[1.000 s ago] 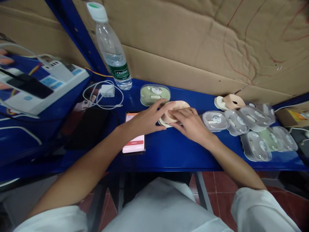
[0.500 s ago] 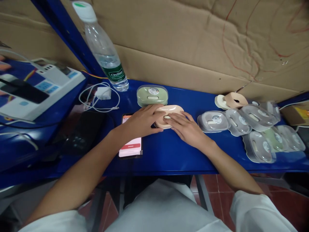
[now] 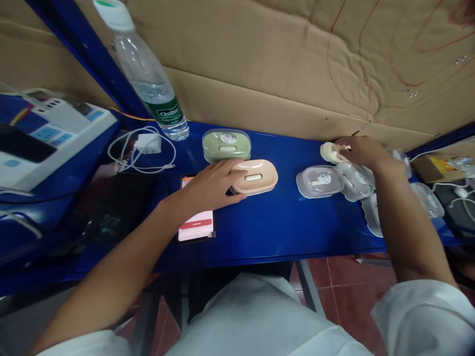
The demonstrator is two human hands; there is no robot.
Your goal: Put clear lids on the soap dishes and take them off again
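Note:
A peach oval box (image 3: 261,174) with a pale slider in its lid lies on the blue table. My left hand (image 3: 222,183) grips its left end, thumb at the near side and fingers over the far side. At the back right, my right hand (image 3: 363,152) has its fingers closed on a peach ring-like piece (image 3: 344,147), mostly hidden under the hand. A cream round piece (image 3: 330,152) lies just left of those fingertips. Behind the peach box stands a green box (image 3: 226,146) under a clear cover with a round sticker.
Several clear-covered boxes (image 3: 319,182) sit at the right, partly beneath my right forearm. A phone (image 3: 196,225) lies under my left wrist. A water bottle (image 3: 159,94), a white charger (image 3: 148,143) and a power strip (image 3: 55,131) are at the left. Cardboard (image 3: 241,74) lines the back.
My right hand has left the peach box and moved right and back to the peach ring-like piece. My left hand stays on the box. The camera view has shifted slightly.

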